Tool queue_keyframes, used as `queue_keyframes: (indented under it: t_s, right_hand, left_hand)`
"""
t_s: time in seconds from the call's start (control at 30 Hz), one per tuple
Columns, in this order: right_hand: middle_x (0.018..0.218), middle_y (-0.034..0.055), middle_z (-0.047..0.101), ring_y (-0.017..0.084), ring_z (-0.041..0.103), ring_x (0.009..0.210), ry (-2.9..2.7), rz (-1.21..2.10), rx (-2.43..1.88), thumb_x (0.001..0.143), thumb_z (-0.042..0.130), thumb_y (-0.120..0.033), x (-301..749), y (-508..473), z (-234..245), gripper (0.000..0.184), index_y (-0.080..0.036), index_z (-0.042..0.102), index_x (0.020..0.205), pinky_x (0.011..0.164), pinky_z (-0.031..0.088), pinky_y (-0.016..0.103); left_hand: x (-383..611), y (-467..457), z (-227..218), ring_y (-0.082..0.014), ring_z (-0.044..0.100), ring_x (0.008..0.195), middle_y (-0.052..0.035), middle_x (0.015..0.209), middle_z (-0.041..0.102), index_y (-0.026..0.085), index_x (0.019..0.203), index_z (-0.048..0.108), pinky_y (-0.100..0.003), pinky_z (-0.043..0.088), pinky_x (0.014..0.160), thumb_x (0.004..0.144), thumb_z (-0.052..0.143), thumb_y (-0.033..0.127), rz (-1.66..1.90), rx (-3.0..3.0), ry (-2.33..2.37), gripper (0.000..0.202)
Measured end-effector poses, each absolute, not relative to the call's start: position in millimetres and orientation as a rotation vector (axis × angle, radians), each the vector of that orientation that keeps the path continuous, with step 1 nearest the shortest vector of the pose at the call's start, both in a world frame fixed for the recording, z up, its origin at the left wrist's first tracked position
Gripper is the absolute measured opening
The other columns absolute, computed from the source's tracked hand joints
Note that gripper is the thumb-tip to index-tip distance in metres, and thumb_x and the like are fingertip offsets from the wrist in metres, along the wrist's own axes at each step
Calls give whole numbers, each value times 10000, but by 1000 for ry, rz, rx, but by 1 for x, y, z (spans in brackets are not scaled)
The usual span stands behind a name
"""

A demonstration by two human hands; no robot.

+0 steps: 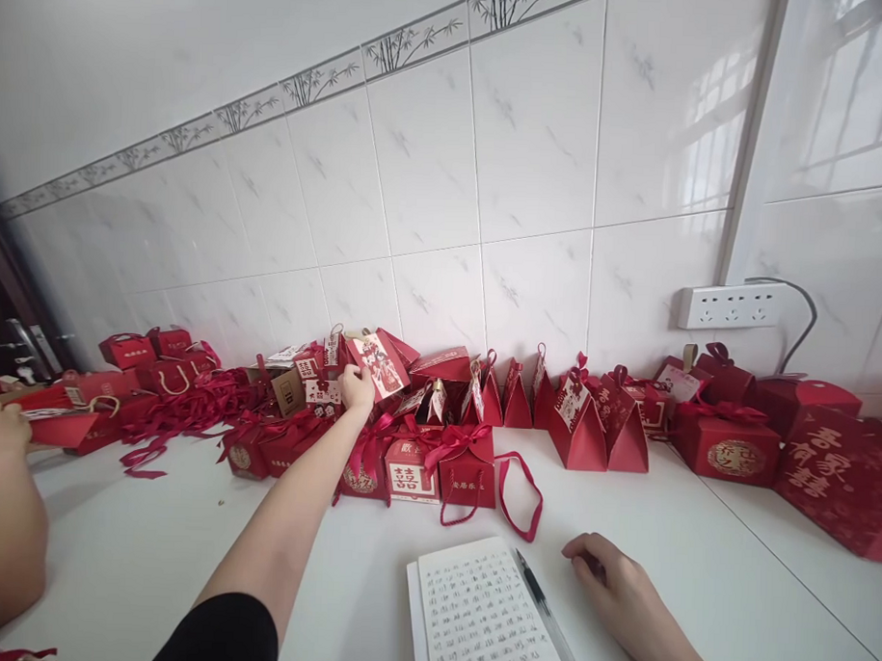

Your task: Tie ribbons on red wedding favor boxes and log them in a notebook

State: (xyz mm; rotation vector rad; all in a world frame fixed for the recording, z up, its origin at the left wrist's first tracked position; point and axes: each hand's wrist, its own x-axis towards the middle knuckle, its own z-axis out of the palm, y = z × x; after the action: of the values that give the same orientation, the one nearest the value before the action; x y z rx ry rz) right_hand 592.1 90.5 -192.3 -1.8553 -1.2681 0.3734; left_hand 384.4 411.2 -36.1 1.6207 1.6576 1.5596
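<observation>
My left hand reaches across the table to the back row and is closed on the edge of a red gift box with a white illustrated front. The box tilts among other red boxes by the wall. My right hand rests on the table, fingers loosely bent and a little apart, with nothing in it. Just left of it lie a black pen and a notebook with handwritten characters. In front of my left hand stand red boxes with ribbon bows, one a white-fronted box and another a corded box.
Another person's arm comes in at the left edge. A heap of red ribbon lies near stacked boxes. Peaked red boxes and larger boxes line the tiled wall, below a power strip. A ribbon loop lies on the table.
</observation>
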Motion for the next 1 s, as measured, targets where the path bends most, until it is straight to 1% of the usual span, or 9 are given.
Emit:
queue_keyframes:
  t_s: [0.1, 0.23, 0.33, 0.4, 0.5, 0.57, 0.67, 0.77, 1.0]
  right_hand:
    - [796, 25, 632, 183, 582, 679, -1263, 402, -1873, 757, 350, -356, 592, 91, -192, 270, -226, 583, 797, 635, 475, 292]
    - [797, 31, 623, 193, 574, 711, -1247, 422, -1840, 747, 354, -361, 590, 92, -192, 269, -220, 576, 797, 674, 460, 310]
    - [794, 35, 621, 200, 569, 724, -1190, 444, -1773, 723, 390, -375, 589, 93, -190, 260, -211, 586, 772, 695, 450, 319]
    - [792, 39, 620, 198, 562, 707, -1055, 434, -1711, 715, 409, -399, 591, 93, -188, 275, -203, 593, 770, 681, 447, 319]
    - [766, 45, 600, 194, 548, 678, -722, 328, -1584, 708, 428, -432, 601, 92, -182, 306, -186, 586, 799, 606, 441, 303]
    - [734, 42, 574, 189, 539, 668, -530, 231, -1479, 692, 451, -431, 611, 89, -177, 303, -176, 569, 803, 555, 431, 282]
    - [721, 28, 546, 169, 526, 650, -378, 111, -1317, 679, 489, -424, 627, 83, -166, 277, -173, 541, 783, 521, 420, 255]
    - [721, 20, 546, 153, 519, 602, -314, 36, -1153, 704, 487, -435, 637, 75, -154, 273, -176, 514, 785, 502, 415, 252]
    - [834, 50, 573, 167, 546, 774, -383, -160, -1110, 805, 333, -413, 648, 55, -133, 321, -175, 548, 799, 651, 447, 282]
  left_hand:
    - [389, 396, -15, -161, 524, 846, -78, 996, 518, 158, 747, 472, -316, 441, 757, 839, 483, 196, 1743, 1748, 1466, 100]
    - [401, 369, 17, -161, 495, 920, -41, 944, 501, 192, 701, 408, -289, 405, 829, 816, 492, 192, 1871, 1985, 1129, 143]
    - [420, 339, 31, -153, 491, 917, -32, 938, 495, 197, 710, 408, -260, 413, 796, 796, 505, 190, 1887, 2144, 836, 130]
    - [436, 314, 27, -143, 496, 837, -25, 876, 493, 198, 714, 406, -252, 423, 740, 798, 494, 201, 1839, 2242, 616, 121]
    - [462, 270, 0, -129, 482, 709, 3, 742, 473, 200, 698, 397, -247, 425, 681, 813, 471, 228, 1651, 2316, 422, 139]
    - [477, 239, -30, -138, 512, 748, 0, 737, 485, 201, 684, 391, -262, 432, 709, 812, 465, 229, 1540, 2290, 361, 151]
    - [495, 197, -77, -181, 550, 955, -58, 938, 563, 203, 678, 396, -299, 448, 764, 815, 452, 229, 1345, 2193, 251, 151]
    - [507, 168, -110, -193, 566, 954, -74, 1020, 570, 204, 679, 391, -308, 468, 740, 804, 448, 234, 1216, 2090, 206, 141]
    - [514, 155, -146, -156, 551, 882, -52, 971, 541, 192, 694, 405, -297, 488, 750, 751, 484, 198, 1045, 2015, 203, 98]
